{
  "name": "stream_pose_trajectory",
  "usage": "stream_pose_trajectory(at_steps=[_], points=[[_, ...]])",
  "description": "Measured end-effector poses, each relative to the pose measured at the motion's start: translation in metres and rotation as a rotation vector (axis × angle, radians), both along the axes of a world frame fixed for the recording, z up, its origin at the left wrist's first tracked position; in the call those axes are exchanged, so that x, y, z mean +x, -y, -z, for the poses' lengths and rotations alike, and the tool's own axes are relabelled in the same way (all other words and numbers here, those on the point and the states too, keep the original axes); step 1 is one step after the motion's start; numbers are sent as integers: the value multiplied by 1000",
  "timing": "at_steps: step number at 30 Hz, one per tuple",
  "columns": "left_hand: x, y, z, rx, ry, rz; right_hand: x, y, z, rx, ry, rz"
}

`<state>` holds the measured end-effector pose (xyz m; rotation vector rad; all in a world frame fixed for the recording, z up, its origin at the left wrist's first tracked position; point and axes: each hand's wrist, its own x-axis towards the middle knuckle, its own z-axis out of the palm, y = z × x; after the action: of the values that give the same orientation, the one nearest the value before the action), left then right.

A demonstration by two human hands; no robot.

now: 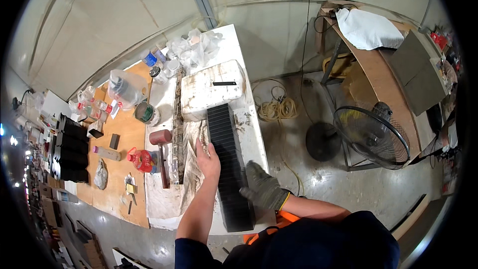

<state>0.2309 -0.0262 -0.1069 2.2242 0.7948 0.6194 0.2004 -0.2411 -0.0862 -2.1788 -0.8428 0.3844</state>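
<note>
A long black block with closely ribbed slats (230, 169) lies lengthwise on the white table in front of me. My bare left hand (208, 162) rests along its left edge, fingers stretched out over a stained cloth (193, 139). On the block's other side is my right hand (265, 188) in a grey work glove, fingers apart, with the thumb reaching over the block's right edge. Beyond the block's far end sits a stained white slab (211, 87) with a small black strip (224, 83) on top.
Left of the cloth are a mallet (160, 138), a long stained bar (177, 134), a red bottle (142, 160) and an open can (145, 113). Plastic bags (196, 47) lie at the back. To the right stand a fan (372, 137) and a coiled hose (279, 108).
</note>
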Motion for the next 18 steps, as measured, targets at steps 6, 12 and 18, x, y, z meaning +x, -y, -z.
stream_pose_trajectory(at_steps=[6, 12, 18], points=[[-94, 19, -3, 111, -246, 174, 18, 5, -18, -187, -425, 101], [-92, 37, -1, -156, -414, 196, 2, -31, 42, 6, -429, 62], [-95, 37, 2, -66, -389, 186, -59, -12, 25, -132, -360, -32]])
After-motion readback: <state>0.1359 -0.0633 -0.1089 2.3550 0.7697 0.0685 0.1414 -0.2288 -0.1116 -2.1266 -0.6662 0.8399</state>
